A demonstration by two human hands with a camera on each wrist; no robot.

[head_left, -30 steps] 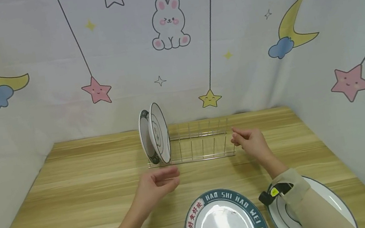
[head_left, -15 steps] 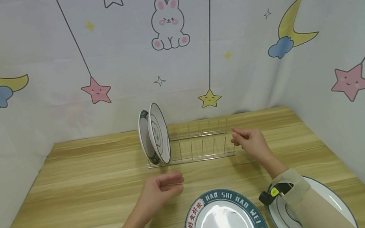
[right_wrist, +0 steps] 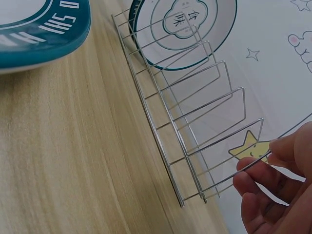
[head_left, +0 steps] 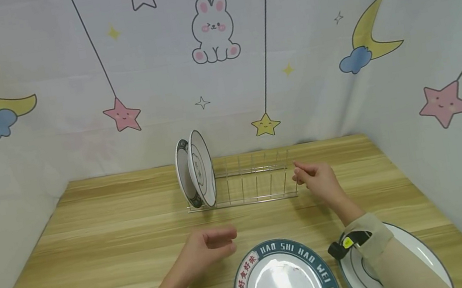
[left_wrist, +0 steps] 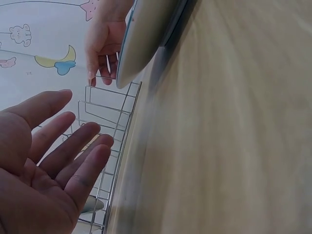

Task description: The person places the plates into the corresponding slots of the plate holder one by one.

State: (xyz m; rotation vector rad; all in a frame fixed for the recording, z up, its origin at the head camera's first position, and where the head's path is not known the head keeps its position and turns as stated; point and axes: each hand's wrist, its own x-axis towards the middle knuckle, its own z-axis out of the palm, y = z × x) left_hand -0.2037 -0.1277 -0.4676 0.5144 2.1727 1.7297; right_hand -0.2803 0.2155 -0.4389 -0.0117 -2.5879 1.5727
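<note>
At the right end of the wire rack (head_left: pixel 245 203), pinching its outermost wire (right_wrist: pixel 226 176) between thumb and fingers with the right hand (head_left: pixel 321 182). In front of the rack, holding the left hand (head_left: pixel 207 251) loosely spread, thumb parted from gently curved fingers, gripping nothing and hovering near the teal-rimmed plate (head_left: pixel 284 281). Seeing that plate lying face up on the table (head_left: pixel 96 266), glare crossing its centre, lettering circling its rim, the near edge cut off in the head view. Just to its right, seeing a white plate (head_left: pixel 421 255) with a dark edge, partly hidden by the right sleeve (head_left: pixel 401 258). Farther back, seeing a front plate (head_left: pixel 205 168) and a back plate (head_left: pixel 183 171) standing on edge in the rack's left end.

Judging by the gloss, likely handling stiff, smooth plates, moderately light but slippery and possibly chipping if knocked; not telling ceramic from plastic by sight. Probably best taking the teal-rimmed plate by its left rim, thumb lying on top, fingers curling underneath. Judging the rack light and thin, likely sliding when pushed, so needing steadying at the end wire.
</note>
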